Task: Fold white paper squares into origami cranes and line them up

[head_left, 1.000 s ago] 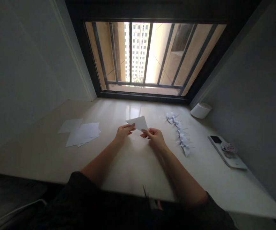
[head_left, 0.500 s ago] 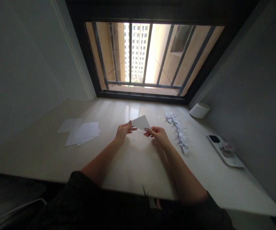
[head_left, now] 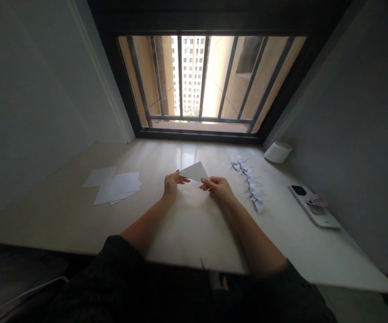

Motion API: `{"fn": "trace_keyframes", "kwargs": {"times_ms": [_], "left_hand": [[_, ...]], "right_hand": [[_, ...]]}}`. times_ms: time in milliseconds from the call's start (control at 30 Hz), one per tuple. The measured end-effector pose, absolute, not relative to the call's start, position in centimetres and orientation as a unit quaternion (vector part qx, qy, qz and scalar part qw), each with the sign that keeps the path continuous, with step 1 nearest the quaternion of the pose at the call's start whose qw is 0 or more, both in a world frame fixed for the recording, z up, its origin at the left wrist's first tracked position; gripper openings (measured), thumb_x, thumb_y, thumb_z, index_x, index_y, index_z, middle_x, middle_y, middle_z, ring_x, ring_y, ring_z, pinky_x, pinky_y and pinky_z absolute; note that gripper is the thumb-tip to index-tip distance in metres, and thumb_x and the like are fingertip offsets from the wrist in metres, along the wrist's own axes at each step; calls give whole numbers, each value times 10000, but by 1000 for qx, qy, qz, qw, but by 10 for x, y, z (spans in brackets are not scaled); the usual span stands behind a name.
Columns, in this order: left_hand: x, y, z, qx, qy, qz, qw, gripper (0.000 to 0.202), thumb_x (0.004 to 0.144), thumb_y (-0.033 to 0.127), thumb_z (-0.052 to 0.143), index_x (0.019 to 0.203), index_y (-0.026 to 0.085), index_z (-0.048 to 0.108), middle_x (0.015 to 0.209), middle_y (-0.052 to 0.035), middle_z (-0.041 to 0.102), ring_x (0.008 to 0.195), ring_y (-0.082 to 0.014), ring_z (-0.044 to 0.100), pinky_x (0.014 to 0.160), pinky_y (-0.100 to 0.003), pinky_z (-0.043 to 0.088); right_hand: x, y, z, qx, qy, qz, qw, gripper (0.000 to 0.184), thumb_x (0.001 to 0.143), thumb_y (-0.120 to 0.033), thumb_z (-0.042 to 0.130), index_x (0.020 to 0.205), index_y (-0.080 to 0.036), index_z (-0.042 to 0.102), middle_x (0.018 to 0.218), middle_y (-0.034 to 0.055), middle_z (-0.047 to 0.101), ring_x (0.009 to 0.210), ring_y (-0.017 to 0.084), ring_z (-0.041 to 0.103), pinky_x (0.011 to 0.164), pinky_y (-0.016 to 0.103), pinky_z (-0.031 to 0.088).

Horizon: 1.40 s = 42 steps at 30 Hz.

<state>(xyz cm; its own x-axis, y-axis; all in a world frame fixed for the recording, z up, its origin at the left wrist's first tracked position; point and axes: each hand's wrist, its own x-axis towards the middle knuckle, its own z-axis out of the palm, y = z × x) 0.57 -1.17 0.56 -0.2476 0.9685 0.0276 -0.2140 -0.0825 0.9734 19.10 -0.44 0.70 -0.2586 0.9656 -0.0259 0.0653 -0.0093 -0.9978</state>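
Note:
Between my two hands, a little above the white table top (head_left: 187, 229), is a sheet of paper folded into a triangle (head_left: 195, 172), its point upward. My left hand (head_left: 172, 183) pinches its left corner, with the other fingers spread below. At the lower right corner, my right hand (head_left: 218, 187) grips the paper between thumb and fingers. To the right lies a row of several folded white paper figures (head_left: 253, 187); their exact shape is too small to tell. Loose white paper sheets (head_left: 118, 186) overlap on the left.
A white cup-like container (head_left: 278, 152) stands by the right wall. In front of it lies a phone (head_left: 315, 207) with a round ornament on its back. A dark-framed barred window (head_left: 197, 138) closes off the far side. The table's front edge runs close to my body.
The view has shifted slightly. My left hand's fingers have moved a little at the paper's left corner; both hands still hold the folded triangle.

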Motion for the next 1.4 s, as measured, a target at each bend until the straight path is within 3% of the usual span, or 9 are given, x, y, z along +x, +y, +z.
{"fn": "trace_keyframes", "kwargs": {"times_ms": [167, 300, 400, 567, 667, 767, 1033, 1233, 1400], "left_hand": [[8, -12, 6, 395, 502, 637, 431, 482, 748, 533, 500, 676, 89, 673, 569, -111, 658, 556, -196, 621, 558, -292, 397], [8, -14, 7, 411, 496, 639, 421, 619, 780, 610, 430, 1096, 120, 637, 661, -75, 680, 572, -165, 633, 534, -253, 380], [7, -14, 6, 396, 495, 650, 420, 678, 780, 640, 401, 1251, 169, 530, 660, -46, 666, 568, -150, 637, 533, -237, 380], [6, -12, 4, 395, 525, 644, 391, 615, 785, 606, 426, 1157, 150, 606, 667, -52, 663, 589, -149, 637, 530, -231, 379], [8, -12, 5, 409, 530, 640, 377, 586, 790, 596, 428, 1099, 145, 637, 676, -60, 665, 612, -157, 643, 522, -226, 378], [8, -11, 4, 404, 529, 641, 383, 606, 792, 611, 404, 1106, 144, 630, 687, -66, 661, 628, -165, 653, 510, -221, 371], [-2, -5, 5, 392, 533, 659, 358, 591, 836, 591, 324, 1147, 174, 605, 1035, -110, 672, 846, -174, 619, 658, -252, 414], [4, -15, 9, 565, 527, 592, 228, 365, 800, 464, 535, 1066, 245, 657, 1075, -69, 649, 997, -215, 560, 870, -313, 380], [5, -20, 13, 606, 542, 561, 154, 302, 779, 400, 592, 1043, 272, 665, 1036, -67, 641, 1000, -234, 535, 932, -355, 337]], "right_hand": [[189, -3, 3, -435, -578, 539, 432, 400, 650, -564, 646, 624, -165, 639, 703, 76, 717, 549, 127, 585, 538, 239, 381], [184, -1, -2, -428, -585, 522, 450, 400, 651, -567, 642, 634, -167, 644, 684, 76, 711, 545, 133, 580, 546, 247, 397], [178, -2, -7, -430, -572, 513, 474, 410, 638, -580, 643, 621, -170, 639, 659, 75, 703, 535, 142, 581, 568, 265, 423], [175, -4, -7, -427, -563, 500, 500, 425, 667, -582, 611, 689, -159, 651, 664, 77, 700, 540, 141, 588, 561, 262, 430], [174, -6, -3, -421, -549, 491, 530, 484, 674, -549, 622, 960, -160, 648, 626, 44, 687, 540, 141, 595, 556, 257, 431], [170, -7, -2, -412, -540, 472, 562, 613, 682, -535, 618, 1181, -184, 557, 577, 1, 658, 544, 145, 603, 594, 276, 459], [171, -7, -4, -416, -527, 455, 585, 578, 700, -523, 605, 1162, -175, 590, 564, -10, 618, 549, 141, 597, 646, 311, 497], [174, -6, 1, -404, -532, 456, 588, 532, 701, -520, 611, 1106, -175, 613, 534, -18, 597, 534, 142, 591, 634, 307, 502], [173, -8, 3, -419, -551, 431, 579, 502, 714, -539, 591, 1067, -184, 614, 524, -19, 592, 555, 160, 612, 627, 306, 501]]}}
